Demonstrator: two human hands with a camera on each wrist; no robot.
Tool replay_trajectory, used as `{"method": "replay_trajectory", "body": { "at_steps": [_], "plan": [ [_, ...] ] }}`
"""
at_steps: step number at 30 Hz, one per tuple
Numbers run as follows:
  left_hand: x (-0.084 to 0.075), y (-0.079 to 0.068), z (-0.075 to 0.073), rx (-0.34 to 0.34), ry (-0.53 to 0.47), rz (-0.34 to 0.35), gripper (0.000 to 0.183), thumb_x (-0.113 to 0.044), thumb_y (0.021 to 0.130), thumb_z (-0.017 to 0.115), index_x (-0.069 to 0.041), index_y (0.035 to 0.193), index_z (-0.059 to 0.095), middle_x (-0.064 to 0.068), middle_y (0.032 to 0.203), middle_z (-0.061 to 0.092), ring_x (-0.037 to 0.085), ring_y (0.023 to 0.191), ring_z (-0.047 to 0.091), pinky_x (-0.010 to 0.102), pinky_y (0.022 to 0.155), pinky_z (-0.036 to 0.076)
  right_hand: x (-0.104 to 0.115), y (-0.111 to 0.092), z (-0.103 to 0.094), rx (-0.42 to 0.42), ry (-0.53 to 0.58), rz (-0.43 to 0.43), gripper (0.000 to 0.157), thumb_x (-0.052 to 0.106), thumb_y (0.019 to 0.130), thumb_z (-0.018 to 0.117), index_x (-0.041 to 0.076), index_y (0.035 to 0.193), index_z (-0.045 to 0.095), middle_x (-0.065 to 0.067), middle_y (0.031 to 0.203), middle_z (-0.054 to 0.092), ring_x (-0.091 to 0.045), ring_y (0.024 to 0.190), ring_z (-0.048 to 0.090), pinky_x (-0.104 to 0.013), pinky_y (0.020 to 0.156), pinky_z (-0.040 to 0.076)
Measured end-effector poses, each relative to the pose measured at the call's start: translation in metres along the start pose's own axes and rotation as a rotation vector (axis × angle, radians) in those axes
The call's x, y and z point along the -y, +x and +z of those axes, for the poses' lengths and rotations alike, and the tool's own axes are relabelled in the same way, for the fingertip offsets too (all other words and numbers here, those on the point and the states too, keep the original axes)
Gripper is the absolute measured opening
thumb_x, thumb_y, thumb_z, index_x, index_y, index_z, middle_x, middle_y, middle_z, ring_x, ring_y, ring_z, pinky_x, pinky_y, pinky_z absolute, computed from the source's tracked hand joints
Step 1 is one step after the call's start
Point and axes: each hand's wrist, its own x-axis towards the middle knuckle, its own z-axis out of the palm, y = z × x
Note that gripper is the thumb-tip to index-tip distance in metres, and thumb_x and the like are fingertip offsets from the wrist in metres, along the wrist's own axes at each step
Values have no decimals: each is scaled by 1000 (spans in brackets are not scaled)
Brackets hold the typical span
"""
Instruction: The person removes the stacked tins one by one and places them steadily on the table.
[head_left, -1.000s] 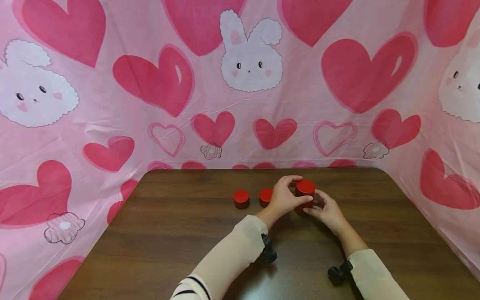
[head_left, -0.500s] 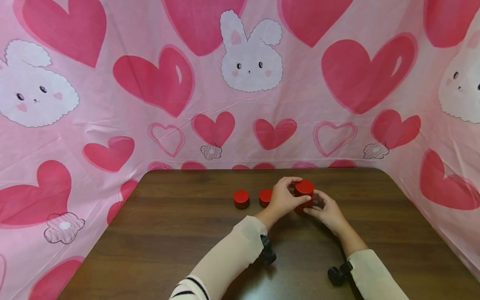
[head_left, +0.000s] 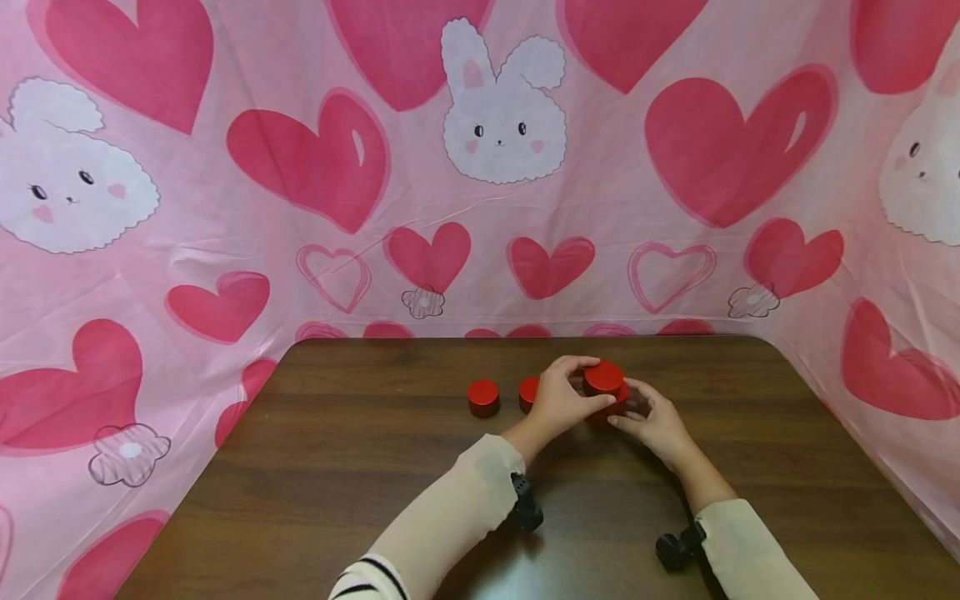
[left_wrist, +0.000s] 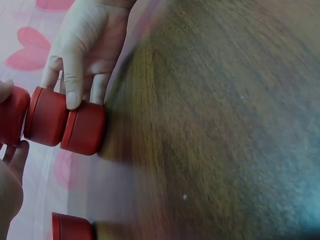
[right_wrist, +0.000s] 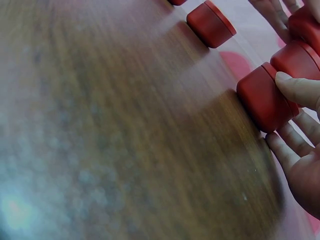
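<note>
Three small red round lidded tins stand one above another near the table's far side. My left hand [head_left: 562,396] grips the top tin [head_left: 603,377] between thumb and fingers. That tin sits off to the left over the middle tin [left_wrist: 47,117], slightly tilted, with its underside close to the middle lid. Around the bottom tin [left_wrist: 85,127] curls my right hand [head_left: 654,423], its thumb lying at the seam between the bottom and middle tins. In the head view the fingers partly hide the two lower tins.
Left of the stack stand two more red tins, one [head_left: 528,393] partly behind the left hand and another [head_left: 483,398] farther left. The wooden table [head_left: 360,450] ends at a pink cloth backdrop [head_left: 495,250] with hearts and rabbits. Black wrist cameras [head_left: 677,548] hang at both sleeves.
My left hand has moved slightly left with the top tin, which now stands farther off the middle tin and shows more of it. The right hand stays in place.
</note>
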Motion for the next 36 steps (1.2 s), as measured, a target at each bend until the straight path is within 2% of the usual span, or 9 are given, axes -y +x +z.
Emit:
{"method": "replay_trajectory", "body": {
  "at_steps": [7, 17, 26, 32, 36],
  "plan": [
    [3, -4, -5, -14, -28, 31, 51, -10, 71, 88, -7, 118, 68, 5, 113, 63, 7, 92, 65, 17, 79, 53, -1, 0, 0, -1, -22, -12, 64, 4, 83, 77, -1, 139, 46, -26, 130, 55, -38, 116, 55, -19, 87, 50],
    [3, -9, -10, -21, -122, 29, 51, -5, 70, 87, -4, 118, 68, 9, 113, 64, 17, 95, 68, 23, 81, 55, -1, 1, 0, 4, -11, -4, 65, 3, 83, 77, 0, 139, 46, -26, 132, 54, -37, 117, 55, -18, 87, 50],
    [7, -14, -16, -24, -103, 40, 52, -4, 70, 88, -7, 118, 69, 5, 114, 64, 10, 98, 65, 21, 82, 54, -2, 0, -1, 6, -22, 8, 66, 5, 83, 77, 0, 140, 45, -26, 133, 54, -40, 119, 53, -28, 92, 51],
    [8, -18, -19, -22, -79, 60, 53, -4, 69, 88, -6, 118, 69, 6, 113, 65, 19, 98, 67, 25, 83, 55, -2, 0, 0, -1, -21, 7, 66, 4, 83, 77, 0, 140, 45, -26, 133, 54, -40, 119, 53, -24, 91, 51],
    [8, -21, -20, -14, -61, 66, 53, -4, 69, 88, -7, 118, 69, 4, 113, 65, 17, 99, 66, 23, 82, 54, -1, 0, 1, -3, -13, 4, 66, 3, 82, 77, 0, 140, 45, -26, 133, 54, -40, 119, 53, -22, 90, 51]
  ]
}}
